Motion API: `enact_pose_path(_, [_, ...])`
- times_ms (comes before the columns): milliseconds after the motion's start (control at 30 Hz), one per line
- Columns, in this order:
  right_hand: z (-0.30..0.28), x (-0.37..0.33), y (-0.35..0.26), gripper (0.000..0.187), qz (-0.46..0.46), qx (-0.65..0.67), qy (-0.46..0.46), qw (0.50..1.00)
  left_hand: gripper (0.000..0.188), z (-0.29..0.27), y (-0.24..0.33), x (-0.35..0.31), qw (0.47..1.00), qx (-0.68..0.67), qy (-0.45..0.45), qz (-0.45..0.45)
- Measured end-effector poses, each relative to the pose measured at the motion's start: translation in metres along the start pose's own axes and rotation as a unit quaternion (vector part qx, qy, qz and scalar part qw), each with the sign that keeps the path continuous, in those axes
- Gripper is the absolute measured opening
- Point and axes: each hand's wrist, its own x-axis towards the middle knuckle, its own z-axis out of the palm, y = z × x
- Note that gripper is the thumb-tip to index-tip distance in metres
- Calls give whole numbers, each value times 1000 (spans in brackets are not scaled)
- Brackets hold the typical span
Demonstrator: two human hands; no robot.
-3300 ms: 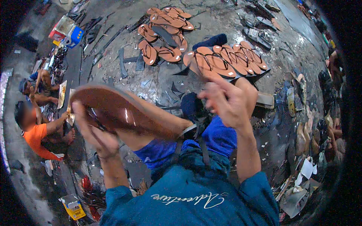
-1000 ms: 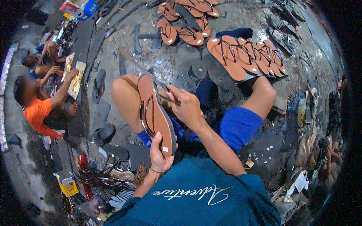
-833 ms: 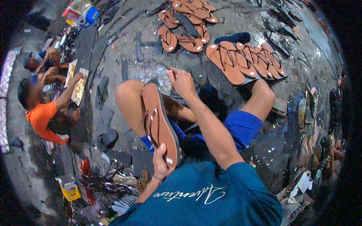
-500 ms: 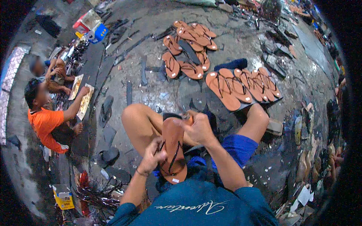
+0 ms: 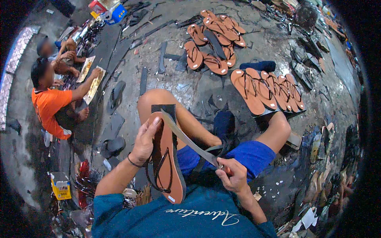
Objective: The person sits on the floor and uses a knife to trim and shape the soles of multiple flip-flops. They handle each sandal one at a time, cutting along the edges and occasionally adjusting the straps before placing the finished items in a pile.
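- Sandal [image 5: 166, 158], brown with thin dark straps, rests lengthwise on the person's left thigh above the floor [image 5: 186, 85]; it looks light, its flat sole fairly stiff and best held by the edges.
- Left hand [image 5: 143, 139] is wrapped over the sandal's upper left edge, steadying it.
- Right hand [image 5: 232, 177] is closed on a grey strip [image 5: 186, 139], thin and probably floppy, running up to the sandal's toe.

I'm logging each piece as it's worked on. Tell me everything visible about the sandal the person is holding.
The sandal is a flat brown one with a tan edge and thin dark straps forming a thong. It rests lengthwise on the person's left thigh, footbed up. The left hand grips its left edge; the right hand pulls a long grey strip running from its far end.
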Motion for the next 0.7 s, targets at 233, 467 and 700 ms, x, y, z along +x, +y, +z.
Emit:
enact_pose_path(233, [-17,17,-14,34,-48,-118,37,991,30,2,-12,-4,995,40,-80,36])
enact_pose_path(467, [-73,78,-64,31,-9,-67,-99,993,34,22,-9,-8,977,88,-195,23])
enact_pose_path(700, [-82,139,-89,28,4,-79,-247,966,34,44,-1,-19,972,113,-205,-36])
